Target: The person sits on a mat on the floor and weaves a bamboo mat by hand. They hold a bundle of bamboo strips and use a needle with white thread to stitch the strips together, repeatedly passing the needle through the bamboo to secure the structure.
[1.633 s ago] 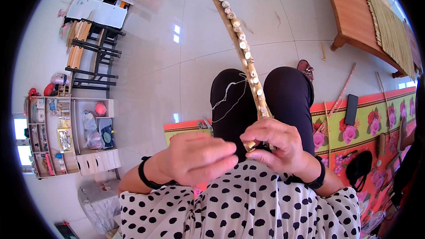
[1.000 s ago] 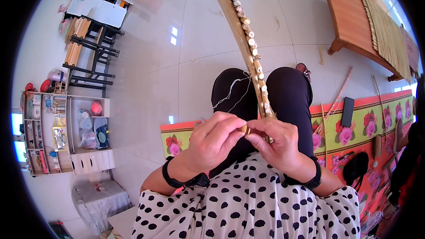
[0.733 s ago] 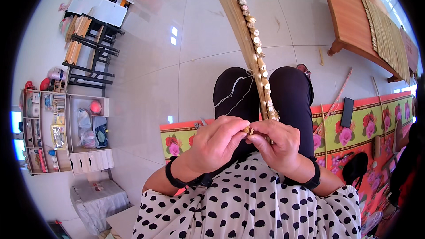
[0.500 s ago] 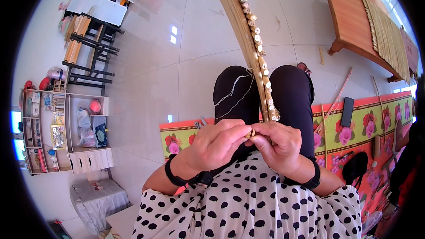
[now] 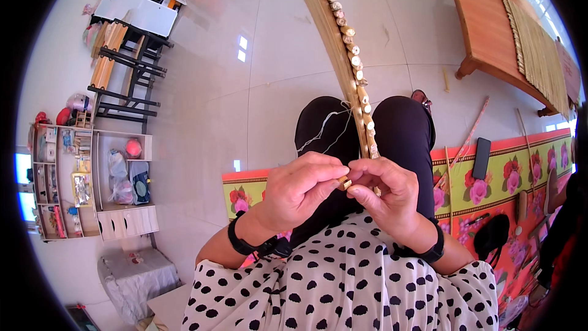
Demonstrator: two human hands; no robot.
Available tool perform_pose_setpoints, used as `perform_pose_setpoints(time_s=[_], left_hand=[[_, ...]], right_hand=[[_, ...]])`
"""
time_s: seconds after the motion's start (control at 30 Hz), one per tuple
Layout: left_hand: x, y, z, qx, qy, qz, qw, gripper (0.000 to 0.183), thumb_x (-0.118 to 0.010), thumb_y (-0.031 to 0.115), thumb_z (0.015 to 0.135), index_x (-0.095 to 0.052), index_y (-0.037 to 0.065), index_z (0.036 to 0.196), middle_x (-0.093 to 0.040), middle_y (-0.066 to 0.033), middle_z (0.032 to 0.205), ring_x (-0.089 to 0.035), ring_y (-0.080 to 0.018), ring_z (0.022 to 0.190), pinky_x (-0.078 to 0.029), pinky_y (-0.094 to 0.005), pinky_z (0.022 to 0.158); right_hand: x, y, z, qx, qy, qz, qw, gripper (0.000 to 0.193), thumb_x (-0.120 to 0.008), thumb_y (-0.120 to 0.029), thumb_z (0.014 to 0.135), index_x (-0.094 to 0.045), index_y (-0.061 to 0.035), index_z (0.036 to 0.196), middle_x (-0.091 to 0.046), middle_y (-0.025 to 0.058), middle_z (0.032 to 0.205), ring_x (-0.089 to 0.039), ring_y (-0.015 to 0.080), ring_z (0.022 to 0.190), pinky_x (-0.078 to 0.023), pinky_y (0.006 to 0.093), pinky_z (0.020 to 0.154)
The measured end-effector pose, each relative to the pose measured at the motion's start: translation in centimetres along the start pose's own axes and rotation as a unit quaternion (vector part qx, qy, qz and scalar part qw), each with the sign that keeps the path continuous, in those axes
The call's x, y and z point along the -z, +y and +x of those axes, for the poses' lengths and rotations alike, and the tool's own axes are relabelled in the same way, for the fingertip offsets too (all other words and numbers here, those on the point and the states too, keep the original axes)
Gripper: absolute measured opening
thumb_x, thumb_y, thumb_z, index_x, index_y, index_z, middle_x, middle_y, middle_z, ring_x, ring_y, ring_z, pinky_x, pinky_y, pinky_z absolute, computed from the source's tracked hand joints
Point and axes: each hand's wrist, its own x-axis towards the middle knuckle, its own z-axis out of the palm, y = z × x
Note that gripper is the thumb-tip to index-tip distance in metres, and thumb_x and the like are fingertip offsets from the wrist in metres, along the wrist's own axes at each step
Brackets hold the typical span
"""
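Above my lap, my left hand (image 5: 300, 187) pinches a small yellow-brown piece of stalk (image 5: 345, 183) between thumb and fingertips. Close against it is my right hand (image 5: 389, 193), its thumb tip at the piece and its forefinger raised apart from the thumb. A long row of tan stalks (image 5: 334, 37), joined side by side with pale cut ends showing, stands edge-on and runs from between my knees away over the floor. Loose pale thread (image 5: 323, 124) hangs from its left side over my dark trousers. My hands hide its near end.
Right of me a flowered mat (image 5: 465, 214) bears a phone (image 5: 482, 158), thin sticks (image 5: 471, 132) and a black pouch-like thing (image 5: 492, 236). A low wooden table (image 5: 490, 30) holds a straw mat (image 5: 536, 55). Shelves (image 5: 125, 208) stand left; someone in dark clothes (image 5: 566, 227) is at far right.
My right forefinger and thumb have parted, showing more of the stalk piece. My left hand has risen slightly and still pinches it. The stalk row has barely shifted.
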Motion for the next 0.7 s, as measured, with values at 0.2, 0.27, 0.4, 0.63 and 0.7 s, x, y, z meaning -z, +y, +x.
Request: perform_pose_setpoints(time_s=[0.2, 0.27, 0.4, 0.63, 0.7], left_hand=[[0.1, 0.7, -0.3, 0.083, 0.014, -0.086, 0.993, 0.014, -0.072, -0.004, 0.082, -0.066, 0.001, 0.093, -0.07, -0.014, 0.094, -0.069, -0.0164, 0.07, -0.054, -0.0237, 0.058], [0.3, 0.8, -0.2, 0.082, 0.005, -0.073, 0.994, 0.014, -0.074, -0.004, 0.081, -0.066, 0.001, 0.091, -0.071, -0.0133, 0.093, -0.069, -0.0156, 0.069, -0.053, -0.0233, 0.057], [0.5, 0.7, 0.3, 0.05, -0.005, -0.037, 0.998, 0.016, -0.075, -0.004, 0.08, -0.066, 0.002, 0.09, -0.071, -0.0118, 0.09, -0.068, -0.0143, 0.067, -0.052, -0.0229, 0.056], [0.4, 0.8, 0.0, 0.077, 0.0, -0.077, 0.994, 0.018, -0.076, -0.006, 0.078, -0.063, 0.002, 0.088, -0.071, -0.0115, 0.087, -0.066, -0.0127, 0.066, -0.051, -0.0228, 0.055], [0.4, 0.8, 0.1, 0.058, 0.0, -0.069, 0.996, 0.019, -0.076, -0.007, 0.078, -0.062, 0.002, 0.087, -0.07, -0.0118, 0.087, -0.066, -0.012, 0.066, -0.05, -0.0221, 0.054]], right_hand=[[0.7, -0.4, 0.7, 0.081, -0.064, -0.05, 0.993, 0.034, -0.078, 0.001, 0.079, -0.069, -0.0029, 0.112, -0.064, 0.0073, 0.096, -0.065, 0.0117, 0.072, -0.055, 0.0245, 0.065], [0.8, -0.3, 0.7, 0.092, -0.07, -0.051, 0.992, 0.035, -0.079, 0.001, 0.078, -0.069, -0.0034, 0.112, -0.063, 0.0071, 0.098, -0.064, 0.0108, 0.071, -0.054, 0.0245, 0.065], [1.0, -0.1, 0.7, 0.088, -0.073, -0.042, 0.993, 0.035, -0.079, 0.0, 0.078, -0.07, -0.0037, 0.112, -0.062, 0.0071, 0.1, -0.063, 0.0096, 0.071, -0.053, 0.0241, 0.063], [1.2, -0.2, 0.5, 0.08, -0.086, -0.03, 0.993, 0.034, -0.078, 0.0, 0.079, -0.071, -0.0038, 0.112, -0.062, 0.0068, 0.1, -0.063, 0.009, 0.071, -0.052, 0.0239, 0.063], [1.1, -0.2, 0.4, 0.075, -0.087, -0.029, 0.993, 0.03, -0.078, -0.005, 0.081, -0.071, -0.0017, 0.11, -0.062, 0.0075, 0.099, -0.062, 0.0099, 0.072, -0.05, 0.0238, 0.062]])
